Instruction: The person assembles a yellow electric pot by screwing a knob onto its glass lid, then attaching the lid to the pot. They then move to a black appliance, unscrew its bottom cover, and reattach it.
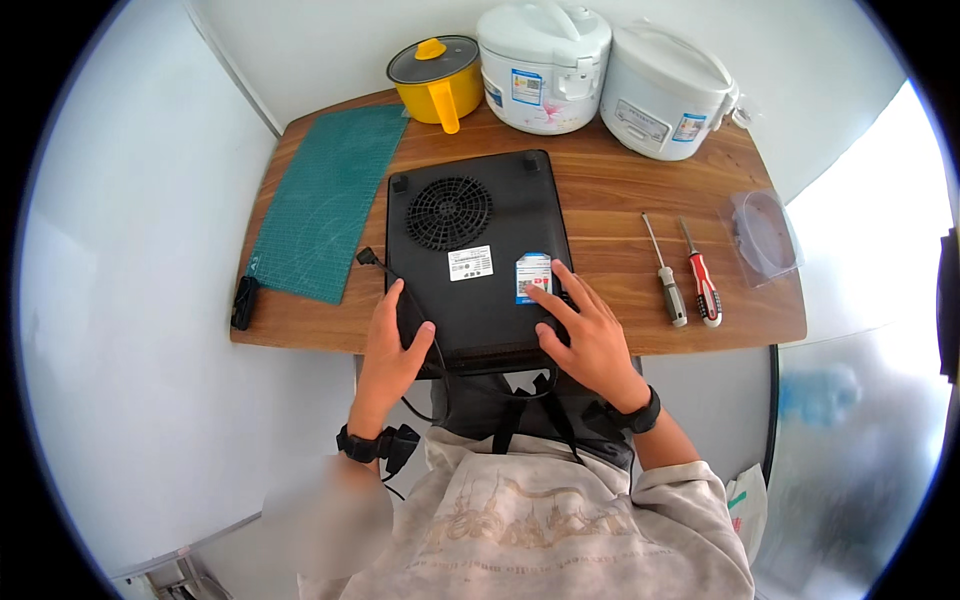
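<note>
A black induction cooker [470, 320] lies bottom side up at the table's near edge, showing its round fan grille [449, 213], a white label [470, 263] and a blue-and-white sticker [534, 268]. My left hand [391, 345] grips its left side, thumb on top beside the cord. The other left fingers are partly hidden. Over the lower right part, my right hand [590, 335] is open, fingers spread, with fingertips at the sticker. The black power cord [437, 350] runs across the cooker's left part, its plug [368, 256] lying just off the left edge.
On the right lie two screwdrivers, one grey-handled [672, 295] and one red-and-black [705, 290], beside a clear plastic tray [762, 235]. A green cutting mat [325, 200] and small black object [244, 303] are left. A yellow pot [440, 90] and two rice cookers [545, 75] stand behind.
</note>
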Demonstrator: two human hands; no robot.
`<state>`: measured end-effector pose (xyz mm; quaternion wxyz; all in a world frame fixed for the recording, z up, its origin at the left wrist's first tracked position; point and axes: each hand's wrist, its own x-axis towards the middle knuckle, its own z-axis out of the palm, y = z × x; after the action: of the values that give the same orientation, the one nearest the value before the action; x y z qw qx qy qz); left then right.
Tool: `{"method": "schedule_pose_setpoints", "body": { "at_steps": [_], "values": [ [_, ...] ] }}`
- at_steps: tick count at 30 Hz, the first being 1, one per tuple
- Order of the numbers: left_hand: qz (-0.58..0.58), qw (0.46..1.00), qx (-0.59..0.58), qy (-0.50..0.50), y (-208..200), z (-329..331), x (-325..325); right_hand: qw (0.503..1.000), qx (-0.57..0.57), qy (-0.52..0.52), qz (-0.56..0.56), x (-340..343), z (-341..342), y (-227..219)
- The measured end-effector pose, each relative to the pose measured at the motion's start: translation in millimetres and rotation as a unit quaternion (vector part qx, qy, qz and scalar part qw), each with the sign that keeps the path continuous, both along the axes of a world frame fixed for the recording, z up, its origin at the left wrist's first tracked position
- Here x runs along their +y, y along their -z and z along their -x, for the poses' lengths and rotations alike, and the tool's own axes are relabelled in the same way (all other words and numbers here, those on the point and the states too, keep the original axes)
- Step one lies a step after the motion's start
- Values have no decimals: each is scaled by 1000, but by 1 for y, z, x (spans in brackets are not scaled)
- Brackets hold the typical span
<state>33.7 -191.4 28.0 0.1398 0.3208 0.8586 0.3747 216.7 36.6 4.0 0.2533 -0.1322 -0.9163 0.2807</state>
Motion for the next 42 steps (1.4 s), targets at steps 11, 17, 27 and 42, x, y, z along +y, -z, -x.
{"method": "schedule_pose_setpoints", "body": {
  "at_steps": [11,17,27,42],
  "values": [
    [5,995,9,102,-1,21,66,996,29,87,14,21,-25,0],
    [18,996,-9,84,1,32,81,995,37,91,18,36,-17,3],
    [-40,991,57,117,4,34,88,996,39,71,34,47,-14,8],
    [-116,992,24,53,23,33,67,988,31,81,128,44,-63,26]
  ]
}}
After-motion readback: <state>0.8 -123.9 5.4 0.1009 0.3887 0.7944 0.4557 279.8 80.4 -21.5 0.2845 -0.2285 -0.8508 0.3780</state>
